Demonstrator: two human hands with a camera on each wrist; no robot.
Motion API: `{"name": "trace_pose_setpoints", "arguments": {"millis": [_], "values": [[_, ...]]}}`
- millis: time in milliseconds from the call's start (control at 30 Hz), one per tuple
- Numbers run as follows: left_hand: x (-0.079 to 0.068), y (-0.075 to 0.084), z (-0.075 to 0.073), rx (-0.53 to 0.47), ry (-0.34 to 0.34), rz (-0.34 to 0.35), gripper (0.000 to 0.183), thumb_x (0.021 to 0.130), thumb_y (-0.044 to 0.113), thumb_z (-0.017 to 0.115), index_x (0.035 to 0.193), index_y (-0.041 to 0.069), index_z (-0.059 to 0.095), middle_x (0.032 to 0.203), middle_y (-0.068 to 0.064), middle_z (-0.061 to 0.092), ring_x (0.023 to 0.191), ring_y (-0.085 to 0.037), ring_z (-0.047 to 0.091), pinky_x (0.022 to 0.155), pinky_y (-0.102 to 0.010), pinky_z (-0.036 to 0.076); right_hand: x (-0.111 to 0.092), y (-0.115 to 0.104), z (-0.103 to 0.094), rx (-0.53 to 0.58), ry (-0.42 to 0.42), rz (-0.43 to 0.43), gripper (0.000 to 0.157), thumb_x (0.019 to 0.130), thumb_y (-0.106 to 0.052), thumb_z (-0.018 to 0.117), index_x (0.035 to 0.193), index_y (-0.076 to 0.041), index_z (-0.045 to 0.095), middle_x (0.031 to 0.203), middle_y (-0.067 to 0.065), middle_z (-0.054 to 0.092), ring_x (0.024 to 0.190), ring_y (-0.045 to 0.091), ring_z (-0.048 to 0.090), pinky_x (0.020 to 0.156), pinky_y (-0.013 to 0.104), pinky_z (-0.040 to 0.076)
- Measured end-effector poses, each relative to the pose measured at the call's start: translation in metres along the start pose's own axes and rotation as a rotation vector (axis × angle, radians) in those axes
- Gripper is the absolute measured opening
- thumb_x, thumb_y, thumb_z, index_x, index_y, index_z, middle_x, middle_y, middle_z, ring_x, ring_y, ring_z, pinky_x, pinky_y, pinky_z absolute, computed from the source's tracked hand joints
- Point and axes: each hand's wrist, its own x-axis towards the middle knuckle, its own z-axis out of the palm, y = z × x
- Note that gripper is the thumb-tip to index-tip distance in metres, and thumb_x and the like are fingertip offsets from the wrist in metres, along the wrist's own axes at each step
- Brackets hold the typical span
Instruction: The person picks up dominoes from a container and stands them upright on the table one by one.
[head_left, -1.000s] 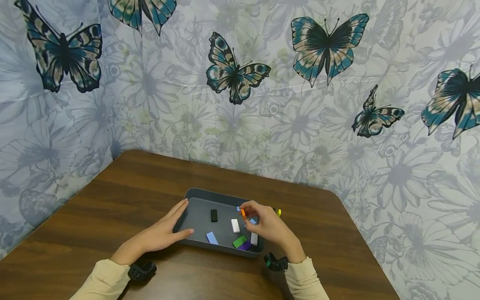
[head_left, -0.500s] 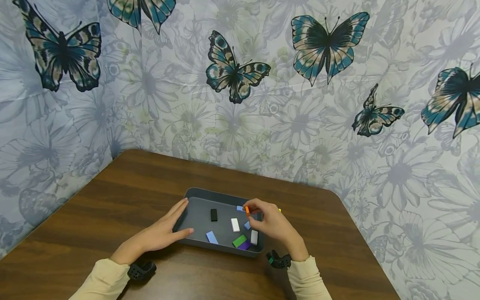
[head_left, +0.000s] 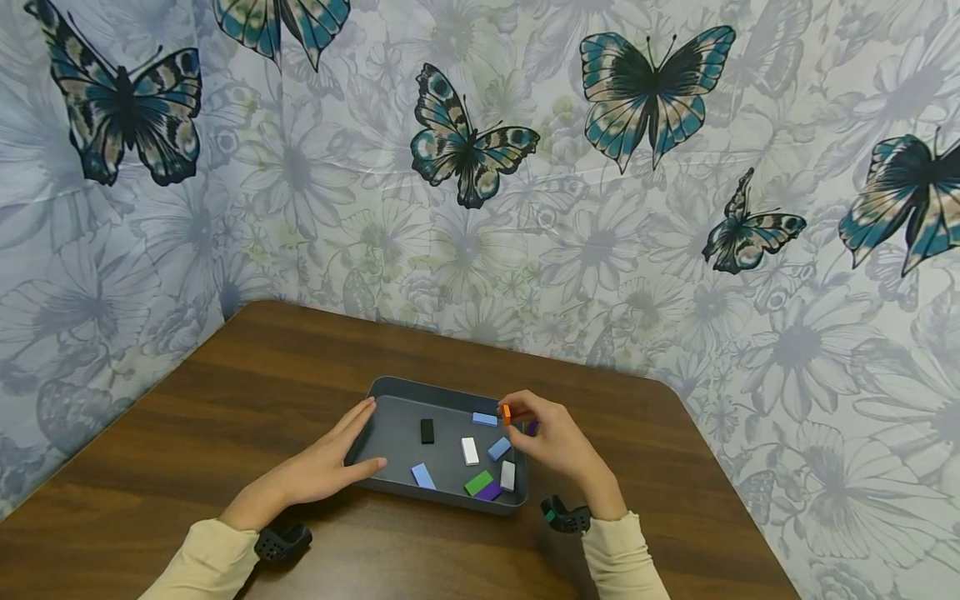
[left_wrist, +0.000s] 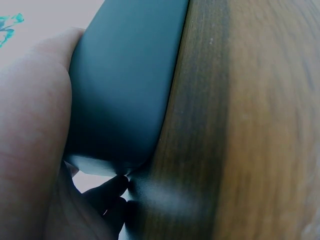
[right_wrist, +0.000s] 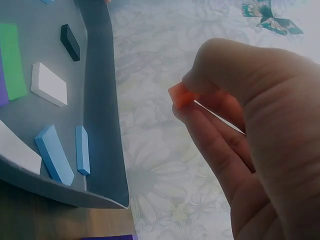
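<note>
My right hand (head_left: 562, 442) pinches a small orange block (head_left: 506, 414) between thumb and fingers, raised over the right end of a grey tray (head_left: 446, 417). In the right wrist view the orange block (right_wrist: 181, 95) sticks out past the fingertips. My left hand (head_left: 315, 471) lies along the tray's left end with straight fingers, its thumb at the near rim. Inside the tray are a black block (head_left: 427, 431), a white block (head_left: 470, 452), a paler block (head_left: 507, 476), a green block (head_left: 477, 483) against a purple block (head_left: 490, 492), and several blue blocks (head_left: 485, 419).
Behind my right hand, beyond the tray's right end, a purple piece (head_left: 532, 427) shows partly. The brown wooden table (head_left: 300, 350) runs back to a wall covering (head_left: 525, 275) printed with butterflies and flowers. Each wrist wears a black band (head_left: 283, 543).
My right hand has moved right with the orange block, from above the blue blocks to the tray's right edge, uncovering those blue blocks. My left hand has stayed put.
</note>
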Motion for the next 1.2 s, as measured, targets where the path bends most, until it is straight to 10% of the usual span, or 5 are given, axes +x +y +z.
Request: {"name": "trace_pose_setpoints", "arguments": {"millis": [667, 1200], "values": [[-0.001, 0.001, 0.000, -0.002, 0.003, 0.006, 0.097, 0.101, 0.055, 0.060, 0.166, 0.002, 0.010, 0.173, -0.019, 0.003, 0.156, -0.046, 0.014, 0.115, -0.069, 0.028, -0.006, 0.011, -0.015, -0.023, 0.122, -0.038, 0.038, 0.089, 0.008, 0.071, 0.122, -0.009, 0.065, 0.110, 0.001, 0.073, 0.100, 0.016, 0.072, 0.087, 0.033, 0.060], [-0.001, 0.001, 0.000, 0.003, -0.001, -0.006, 0.097, 0.101, 0.056, 0.059, 0.166, 0.004, 0.010, 0.173, -0.018, 0.003, 0.156, -0.046, 0.014, 0.116, -0.068, 0.028, -0.013, 0.023, -0.027, 0.016, 0.176, 0.049, 0.040, 0.087, 0.008, 0.076, 0.122, -0.008, 0.066, 0.111, 0.012, 0.073, 0.101, 0.023, 0.073, 0.090, 0.043, 0.059]]}}
